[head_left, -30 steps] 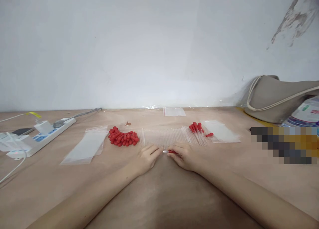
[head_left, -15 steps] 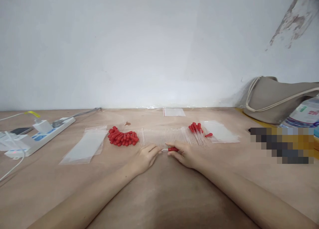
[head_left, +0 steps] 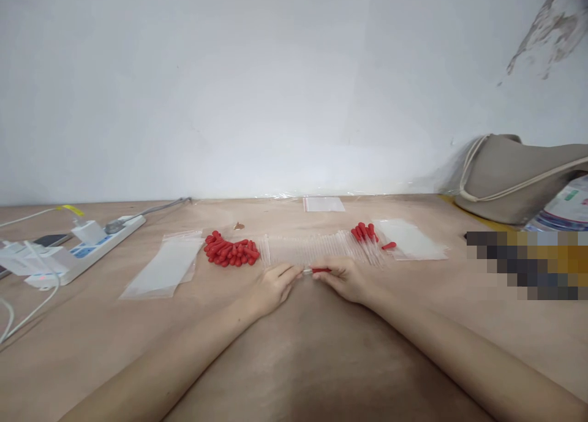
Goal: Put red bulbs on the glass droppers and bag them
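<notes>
While the brown tabletop point(head_left: 298, 373) fills the foreground, the left hand point(head_left: 278, 285) slants in from seven o'clock, the right hand point(head_left: 342, 279) from five, fingers curled. At twelve lies one row of slim clear tubes point(head_left: 312, 245); at ten, one heap of red teardrop-shaped bulbs point(head_left: 232, 250). Midway, the left grips one clear tube point(head_left: 307, 272), the right one red bulb point(head_left: 322, 270).

There are dozens of red bulbs point(head_left: 230, 252), dozens of clear tubes point(head_left: 307, 248), one power strip point(head_left: 101, 249) and one grey bag point(head_left: 505, 171).
</notes>
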Motion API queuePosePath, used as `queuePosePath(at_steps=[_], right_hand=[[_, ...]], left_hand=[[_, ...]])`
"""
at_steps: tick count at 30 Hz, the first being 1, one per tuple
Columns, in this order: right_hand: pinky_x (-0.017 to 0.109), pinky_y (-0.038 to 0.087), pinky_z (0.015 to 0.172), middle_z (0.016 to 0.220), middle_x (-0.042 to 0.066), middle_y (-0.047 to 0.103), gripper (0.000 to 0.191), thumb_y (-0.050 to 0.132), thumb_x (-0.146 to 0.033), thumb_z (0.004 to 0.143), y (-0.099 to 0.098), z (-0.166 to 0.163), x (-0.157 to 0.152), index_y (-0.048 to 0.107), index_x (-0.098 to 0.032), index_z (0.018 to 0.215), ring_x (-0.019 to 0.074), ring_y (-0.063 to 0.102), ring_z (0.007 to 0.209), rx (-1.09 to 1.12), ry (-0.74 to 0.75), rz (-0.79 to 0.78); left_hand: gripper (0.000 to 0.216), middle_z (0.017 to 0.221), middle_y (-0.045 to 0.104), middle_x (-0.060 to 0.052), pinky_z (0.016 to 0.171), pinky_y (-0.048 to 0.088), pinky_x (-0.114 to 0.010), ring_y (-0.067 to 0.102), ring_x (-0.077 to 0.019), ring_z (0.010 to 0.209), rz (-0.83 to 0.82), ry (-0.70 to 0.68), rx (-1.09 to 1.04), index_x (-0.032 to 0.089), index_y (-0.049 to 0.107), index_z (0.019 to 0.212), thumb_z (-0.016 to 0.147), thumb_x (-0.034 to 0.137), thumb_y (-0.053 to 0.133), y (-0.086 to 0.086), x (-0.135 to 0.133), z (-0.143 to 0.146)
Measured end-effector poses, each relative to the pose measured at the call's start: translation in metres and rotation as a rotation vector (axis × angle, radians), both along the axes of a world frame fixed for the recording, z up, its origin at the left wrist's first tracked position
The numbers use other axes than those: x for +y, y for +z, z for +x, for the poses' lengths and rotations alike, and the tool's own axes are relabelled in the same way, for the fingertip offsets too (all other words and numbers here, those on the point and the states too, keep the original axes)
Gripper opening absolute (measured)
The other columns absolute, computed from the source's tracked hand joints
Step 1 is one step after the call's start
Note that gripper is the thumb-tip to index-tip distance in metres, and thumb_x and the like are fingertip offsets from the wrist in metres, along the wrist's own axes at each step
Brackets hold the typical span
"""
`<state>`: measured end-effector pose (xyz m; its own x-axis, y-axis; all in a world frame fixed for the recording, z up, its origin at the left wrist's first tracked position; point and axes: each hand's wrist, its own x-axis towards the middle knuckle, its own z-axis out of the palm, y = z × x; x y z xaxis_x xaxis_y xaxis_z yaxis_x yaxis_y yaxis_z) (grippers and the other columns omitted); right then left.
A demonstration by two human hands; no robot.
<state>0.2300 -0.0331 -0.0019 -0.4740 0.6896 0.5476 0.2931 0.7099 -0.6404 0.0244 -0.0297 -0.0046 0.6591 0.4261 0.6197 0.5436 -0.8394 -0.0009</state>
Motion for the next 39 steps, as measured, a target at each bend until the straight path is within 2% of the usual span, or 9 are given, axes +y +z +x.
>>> queuePosePath(at_steps=[5, 7, 9, 12, 16, 22, 26, 31, 39], right_hand=[[0.026, 0.047, 0.064, 0.078, 0.002, 0.059, 0.028, 0.055, -0.038, 0.075, 0.019, 0.007, 0.009, 0.053, -0.022, 0.098, 0.0121, 0.056, 0.071, 0.257, -0.086, -0.237], [0.025, 0.046, 0.059, 0.070, -0.001, 0.056, 0.037, 0.059, -0.042, 0.070, 0.036, 0.027, 0.019, 0.049, -0.022, 0.099, 0.0112, 0.055, 0.065, 0.366, -0.177, -0.299], [0.024, 0.045, 0.060, 0.066, -0.002, 0.053, 0.035, 0.055, -0.047, 0.071, 0.055, 0.058, 0.030, 0.051, -0.020, 0.093, 0.0105, 0.054, 0.062, 0.400, -0.302, -0.304], [0.023, 0.042, 0.061, 0.069, 0.000, 0.055, 0.032, 0.051, -0.040, 0.076, 0.073, 0.112, 0.047, 0.054, -0.019, 0.100, 0.0101, 0.053, 0.063, 0.195, -0.586, -0.275], [0.022, 0.039, 0.054, 0.065, 0.002, 0.057, 0.036, 0.050, -0.028, 0.078, 0.060, 0.153, 0.064, 0.046, -0.012, 0.111, 0.0120, 0.053, 0.059, -0.235, -0.839, -0.346], [0.021, 0.034, 0.051, 0.063, 0.001, 0.058, 0.021, 0.051, -0.035, 0.076, 0.025, 0.138, 0.078, 0.054, -0.017, 0.086, 0.0121, 0.051, 0.055, -0.553, -0.833, -0.282], [0.022, 0.034, 0.054, 0.066, 0.002, 0.061, 0.024, 0.046, -0.038, 0.078, 0.022, 0.139, 0.084, 0.058, -0.019, 0.087, 0.0139, 0.054, 0.060, -0.590, -0.882, -0.255], [0.023, 0.036, 0.055, 0.073, 0.006, 0.063, 0.016, 0.049, -0.024, 0.075, 0.023, 0.154, 0.084, 0.061, -0.016, 0.079, 0.0154, 0.055, 0.065, -0.580, -1.027, -0.274], [0.022, 0.039, 0.060, 0.076, 0.002, 0.063, 0.020, 0.061, -0.030, 0.064, 0.022, 0.147, 0.077, 0.066, -0.021, 0.081, 0.0130, 0.055, 0.064, -0.471, -0.785, -0.314]], left_hand=[[0.035, 0.104, 0.055, -0.009, 0.079, 0.046, -0.030, 0.054, -0.0172, 0.092, -0.047, -0.012, -0.095, 0.018, 0.042, 0.120, 0.085, 0.021, 0.043, 0.006, 0.000, -0.004], [0.037, 0.111, 0.050, -0.011, 0.084, 0.043, -0.035, 0.049, -0.0198, 0.100, -0.061, 0.005, -0.123, 0.018, 0.039, 0.122, 0.084, 0.021, 0.043, 0.008, 0.000, -0.007], [0.035, 0.110, 0.050, -0.011, 0.083, 0.043, -0.036, 0.048, -0.0202, 0.100, -0.072, 0.003, -0.138, 0.018, 0.042, 0.119, 0.084, 0.020, 0.043, 0.008, 0.001, -0.008], [0.027, 0.105, 0.051, -0.010, 0.078, 0.044, -0.034, 0.050, -0.0193, 0.093, -0.076, -0.012, -0.131, 0.017, 0.049, 0.109, 0.082, 0.020, 0.045, 0.005, 0.003, -0.007], [0.019, 0.101, 0.052, -0.009, 0.074, 0.043, -0.033, 0.050, -0.0186, 0.087, -0.084, 0.005, -0.099, 0.018, 0.055, 0.098, 0.082, 0.021, 0.046, 0.004, 0.003, -0.005], [0.018, 0.099, 0.053, -0.009, 0.073, 0.043, -0.032, 0.050, -0.0176, 0.085, -0.090, 0.033, -0.075, 0.017, 0.057, 0.095, 0.082, 0.022, 0.046, 0.006, 0.001, -0.005], [0.018, 0.099, 0.053, -0.009, 0.072, 0.042, -0.031, 0.050, -0.0175, 0.084, -0.085, 0.043, -0.064, 0.018, 0.059, 0.093, 0.082, 0.023, 0.046, 0.007, 0.001, -0.005], [0.017, 0.097, 0.053, -0.008, 0.074, 0.041, -0.032, 0.050, -0.0173, 0.084, -0.090, 0.047, -0.052, 0.018, 0.059, 0.091, 0.082, 0.023, 0.046, 0.007, 0.001, -0.004], [0.018, 0.097, 0.054, -0.008, 0.072, 0.041, -0.031, 0.051, -0.0176, 0.084, -0.082, 0.060, -0.048, 0.018, 0.060, 0.089, 0.082, 0.024, 0.045, 0.006, 0.001, -0.004]])
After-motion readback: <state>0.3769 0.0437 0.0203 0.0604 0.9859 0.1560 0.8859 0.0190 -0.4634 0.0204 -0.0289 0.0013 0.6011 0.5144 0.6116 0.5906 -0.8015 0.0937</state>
